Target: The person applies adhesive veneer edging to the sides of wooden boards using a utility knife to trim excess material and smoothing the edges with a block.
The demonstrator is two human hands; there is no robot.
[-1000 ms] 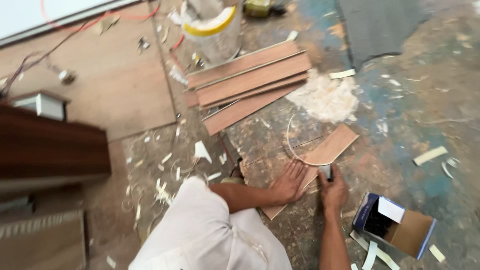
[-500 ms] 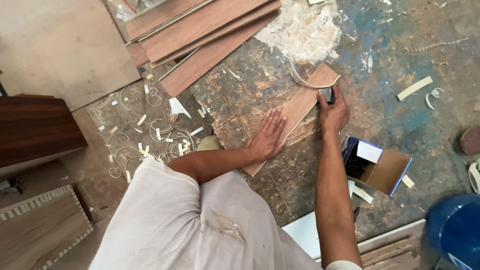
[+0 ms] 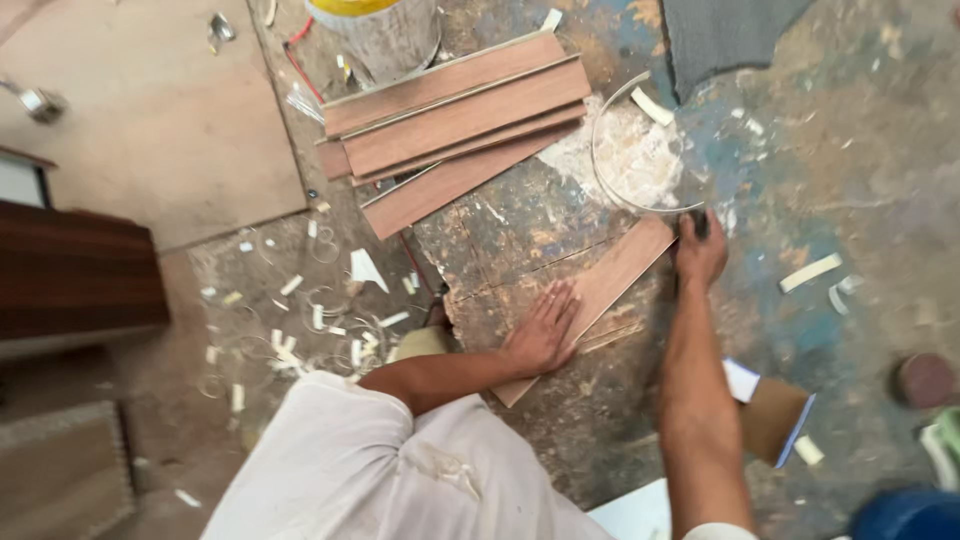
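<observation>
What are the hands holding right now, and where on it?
The left hand presses flat on the middle of the wood strip. The right hand grips a small dark tool at the strip's far end.

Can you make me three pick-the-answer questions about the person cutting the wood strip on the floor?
1. Where is the left hand?
A. flat on the wood strip
B. on the bucket
C. in the air

2. What colour is the bucket rim?
A. green
B. yellow
C. pink

3. What is the right hand doing?
A. lying open on the floor
B. closed around a small dark tool at the strip's far end
C. holding a board from the pile

Answers: 1 A, the palm lies spread on the strip. 2 B, the band at the bucket's top is yellow. 3 B, the fingers wrap a dark tool beside the strip's end.
</observation>
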